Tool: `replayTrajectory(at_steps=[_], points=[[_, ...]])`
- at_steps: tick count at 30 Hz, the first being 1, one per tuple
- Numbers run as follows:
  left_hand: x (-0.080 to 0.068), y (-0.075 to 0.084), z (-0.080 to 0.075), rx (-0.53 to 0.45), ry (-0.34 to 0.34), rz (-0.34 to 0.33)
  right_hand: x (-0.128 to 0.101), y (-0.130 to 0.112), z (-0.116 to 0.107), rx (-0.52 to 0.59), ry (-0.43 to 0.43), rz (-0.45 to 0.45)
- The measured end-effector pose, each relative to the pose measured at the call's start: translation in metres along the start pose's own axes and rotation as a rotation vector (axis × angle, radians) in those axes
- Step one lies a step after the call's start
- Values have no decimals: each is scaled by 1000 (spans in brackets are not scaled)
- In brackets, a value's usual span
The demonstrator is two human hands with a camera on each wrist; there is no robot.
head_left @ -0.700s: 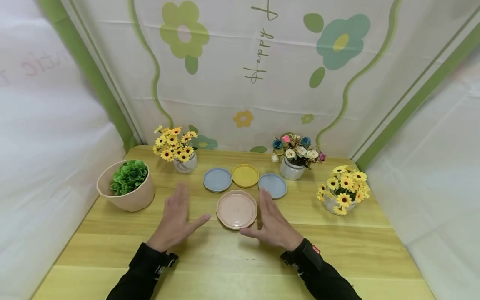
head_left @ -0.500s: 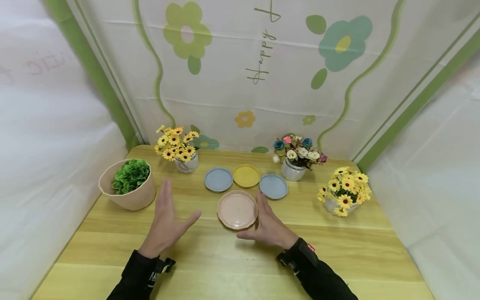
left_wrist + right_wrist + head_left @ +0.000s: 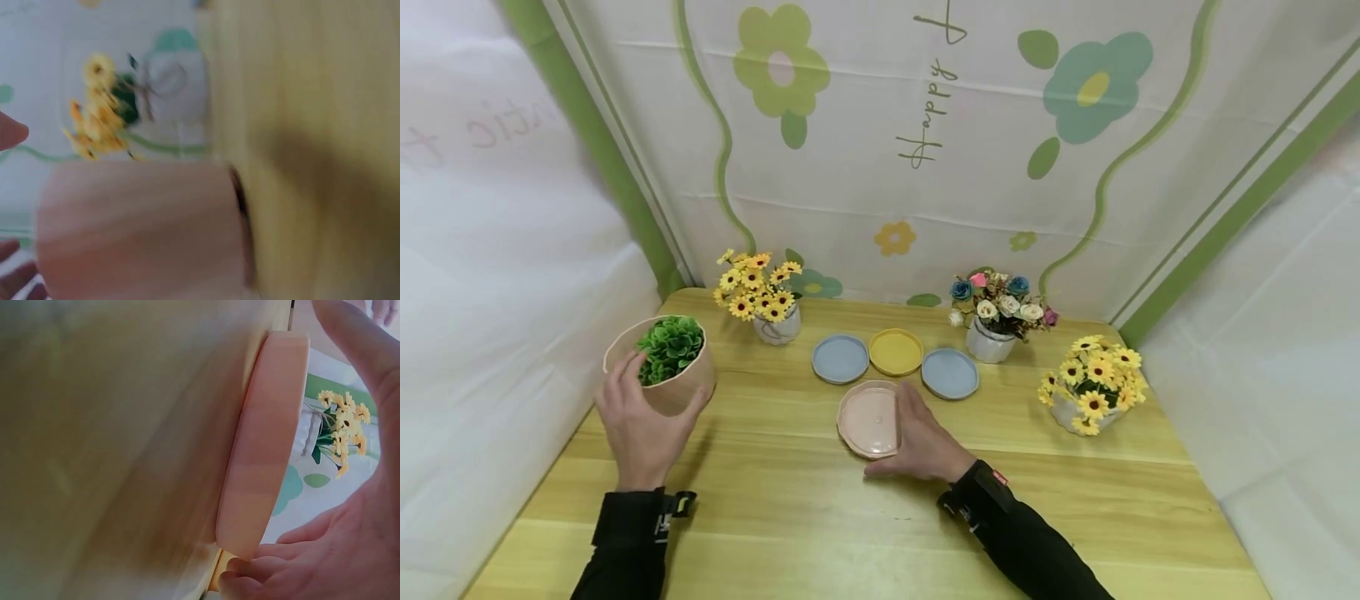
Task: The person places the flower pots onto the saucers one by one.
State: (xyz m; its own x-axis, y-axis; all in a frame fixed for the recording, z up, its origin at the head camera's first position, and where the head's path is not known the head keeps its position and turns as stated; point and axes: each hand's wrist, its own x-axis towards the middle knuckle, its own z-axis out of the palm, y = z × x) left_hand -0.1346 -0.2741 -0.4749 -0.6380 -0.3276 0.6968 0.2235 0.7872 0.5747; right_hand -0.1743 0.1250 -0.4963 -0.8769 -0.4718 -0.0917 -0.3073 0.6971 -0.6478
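Observation:
A pale pink saucer [image 3: 867, 422] with a scalloped rim lies on the wooden table. My right hand [image 3: 923, 440] is spread at its right side; in the right wrist view the fingertips [image 3: 247, 575] reach its edge while the thumb stands off from it. Far to the left, my left hand [image 3: 646, 421] is at the front of a wide pink flowerpot [image 3: 688, 385], thumb to the right and fingers overlapping the rim. A leafy green plant [image 3: 672, 346] sits inside this pot. Seen from the left wrist, the pot's wall [image 3: 144, 231] is blurred, with the thumb apart from it.
Behind the saucer lie a yellow dish [image 3: 896, 352] and two blue dishes, one of them the left blue dish [image 3: 840, 359]. Potted yellow flowers [image 3: 756, 292] stand back left, mixed roses [image 3: 1000, 308] back right, more yellow flowers [image 3: 1093, 383] at right. Fabric walls [image 3: 850, 167] enclose the table.
My left hand has moved left, from beside the saucer to the pink flowerpot. My right hand has shifted slightly left, closer round the saucer's right edge.

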Motion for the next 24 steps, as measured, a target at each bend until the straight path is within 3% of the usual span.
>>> replayTrajectory(at_steps=[5,7,10,19,24], points=[[8,-35,-2,107,-71,294,5,-1,1,-30,8,-29],[11,-41,-2,126,-92,357,7,-2,1,-38,14,-34],[15,-44,-3,130,-111,372,11,-1,1,-40,21,-39],[16,-43,-4,87,-194,298,17,-1,-2,-29,32,-84],[17,-43,-3,71,-221,284,12,-2,-3,-36,-2,-57]])
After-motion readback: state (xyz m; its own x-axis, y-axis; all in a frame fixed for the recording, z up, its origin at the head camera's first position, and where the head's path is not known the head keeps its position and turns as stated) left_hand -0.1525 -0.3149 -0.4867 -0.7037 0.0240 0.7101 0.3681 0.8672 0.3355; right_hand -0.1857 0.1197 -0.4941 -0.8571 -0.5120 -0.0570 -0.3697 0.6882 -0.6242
